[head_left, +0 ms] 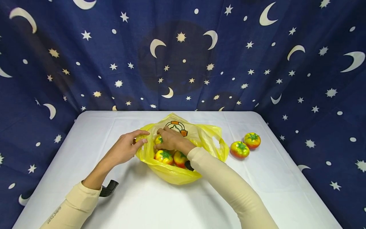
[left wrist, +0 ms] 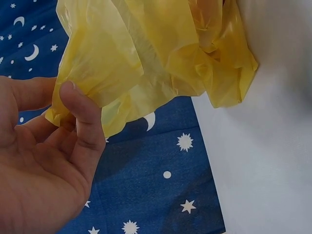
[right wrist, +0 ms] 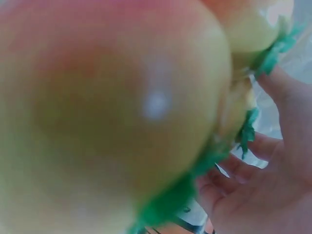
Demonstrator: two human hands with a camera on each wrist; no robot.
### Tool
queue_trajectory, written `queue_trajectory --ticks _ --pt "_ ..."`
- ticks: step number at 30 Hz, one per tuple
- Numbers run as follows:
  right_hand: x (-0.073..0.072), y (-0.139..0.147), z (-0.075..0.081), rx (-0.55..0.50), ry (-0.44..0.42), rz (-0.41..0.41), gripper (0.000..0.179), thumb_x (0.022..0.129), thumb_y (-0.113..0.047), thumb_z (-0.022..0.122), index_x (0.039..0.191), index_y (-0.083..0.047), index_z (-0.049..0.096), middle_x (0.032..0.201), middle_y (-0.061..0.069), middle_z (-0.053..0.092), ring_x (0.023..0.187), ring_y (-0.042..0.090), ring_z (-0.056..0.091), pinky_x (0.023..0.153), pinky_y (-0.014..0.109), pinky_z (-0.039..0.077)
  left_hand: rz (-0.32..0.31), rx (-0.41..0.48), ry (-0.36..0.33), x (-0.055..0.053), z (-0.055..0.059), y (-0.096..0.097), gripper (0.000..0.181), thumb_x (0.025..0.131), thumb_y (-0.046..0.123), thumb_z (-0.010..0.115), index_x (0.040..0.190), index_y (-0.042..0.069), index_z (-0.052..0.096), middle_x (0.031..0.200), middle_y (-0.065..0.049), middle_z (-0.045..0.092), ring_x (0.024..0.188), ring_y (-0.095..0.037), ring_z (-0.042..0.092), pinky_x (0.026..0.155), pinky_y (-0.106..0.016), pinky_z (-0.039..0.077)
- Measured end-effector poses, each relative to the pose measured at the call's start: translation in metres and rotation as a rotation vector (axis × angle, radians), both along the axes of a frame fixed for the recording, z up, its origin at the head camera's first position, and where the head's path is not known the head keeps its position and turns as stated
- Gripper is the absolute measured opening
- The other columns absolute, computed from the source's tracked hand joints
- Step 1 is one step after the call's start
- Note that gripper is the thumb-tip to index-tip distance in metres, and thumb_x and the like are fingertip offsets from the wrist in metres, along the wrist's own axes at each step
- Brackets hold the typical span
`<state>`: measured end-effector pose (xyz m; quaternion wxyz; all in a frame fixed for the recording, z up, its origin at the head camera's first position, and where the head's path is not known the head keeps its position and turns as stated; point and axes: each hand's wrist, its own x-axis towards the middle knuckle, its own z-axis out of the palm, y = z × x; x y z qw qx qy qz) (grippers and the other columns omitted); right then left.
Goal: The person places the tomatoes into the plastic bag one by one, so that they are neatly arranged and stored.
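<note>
Head view: left hand (head_left: 125, 146) pinched the yellow bag (head_left: 177, 175), right hand (head_left: 172, 140) was among tomatoes (head_left: 163, 156) inside, couldn't tell its grip. I figured mid-tomato-shuffle; next move probably needed the bag steady.

Place: a curtained, studio-like booth; wider room hidden
Curtain (head_left: 186, 71): dark blue, pale moons and stars, behind and at both sides
Surface (head_left: 160, 203): white, creased covering
</note>
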<state>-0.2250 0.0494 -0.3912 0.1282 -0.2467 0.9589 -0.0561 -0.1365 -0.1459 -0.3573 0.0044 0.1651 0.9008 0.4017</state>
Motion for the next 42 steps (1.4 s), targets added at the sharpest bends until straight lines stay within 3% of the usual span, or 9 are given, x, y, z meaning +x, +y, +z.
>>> queue_trajectory --ticks 11,17,23,28,31,36,42 --pt "0.014 0.007 0.031 0.067 0.004 0.042 0.069 0.082 -0.060 0.055 0.137 -0.023 0.038 0.132 0.005 0.041 0.118 0.025 0.044 0.097 0.046 0.037 -0.008 -0.007 0.006 0.000 0.001 0.003 0.033 0.094 0.027 0.055 0.125 0.017 0.055 0.066 -0.003 0.053 0.053 -0.017 0.048 0.044 -0.031 0.043" --pt "0.036 0.018 0.066 0.058 0.087 0.114 0.066 0.083 -0.059 0.054 0.137 -0.024 0.040 0.133 0.000 0.042 0.117 0.020 0.045 0.092 0.045 0.041 -0.027 -0.008 0.024 -0.002 0.001 0.005 0.033 0.094 0.026 0.055 0.125 0.016 0.056 0.098 -0.003 0.061 0.060 -0.017 0.050 0.049 -0.031 0.043" --pt "0.060 0.038 0.099 -0.115 0.178 0.185 0.062 0.084 -0.057 0.054 0.135 -0.024 0.042 0.127 -0.004 0.046 0.107 0.012 0.047 0.085 0.038 0.046 -0.027 -0.004 0.020 -0.003 0.000 0.006 0.034 0.093 0.028 0.055 0.125 0.016 0.056 0.113 -0.003 0.059 0.064 -0.018 0.051 0.050 -0.032 0.045" --pt "0.074 0.063 0.117 -0.307 0.231 0.205 0.066 0.082 -0.061 0.053 0.136 -0.026 0.040 0.130 -0.010 0.044 0.113 0.009 0.045 0.091 0.035 0.043 -0.012 -0.010 0.011 -0.005 -0.002 0.006 0.033 0.093 0.029 0.055 0.124 0.018 0.056 0.084 -0.003 0.059 0.057 -0.018 0.047 0.045 -0.030 0.042" --pt "0.080 0.081 0.125 -0.422 0.239 0.171 0.069 0.080 -0.061 0.057 0.137 -0.028 0.039 0.131 -0.014 0.042 0.115 0.006 0.043 0.094 0.036 0.041 -0.008 -0.007 0.009 -0.004 -0.003 0.004 0.034 0.093 0.030 0.056 0.125 0.017 0.056 0.069 -0.003 0.052 0.054 -0.018 0.045 0.043 -0.029 0.040" --pt "0.087 0.116 0.132 -0.576 0.229 0.084 0.075 0.075 -0.057 0.066 0.138 -0.030 0.035 0.135 -0.016 0.039 0.119 0.008 0.040 0.096 0.039 0.039 -0.012 0.002 0.018 -0.003 -0.003 0.002 0.034 0.093 0.029 0.056 0.125 0.017 0.056 0.077 -0.003 0.057 0.058 -0.019 0.046 0.044 -0.029 0.040" --pt "0.101 0.156 0.143 -0.715 0.246 0.021 0.074 0.079 -0.024 0.074 0.140 -0.016 0.033 0.137 0.001 0.040 0.125 0.018 0.037 0.098 0.045 0.035 -0.007 0.010 0.020 -0.003 -0.003 0.000 0.034 0.093 0.029 0.056 0.124 0.017 0.056 0.078 -0.003 0.057 0.058 -0.019 0.047 0.044 -0.029 0.041"
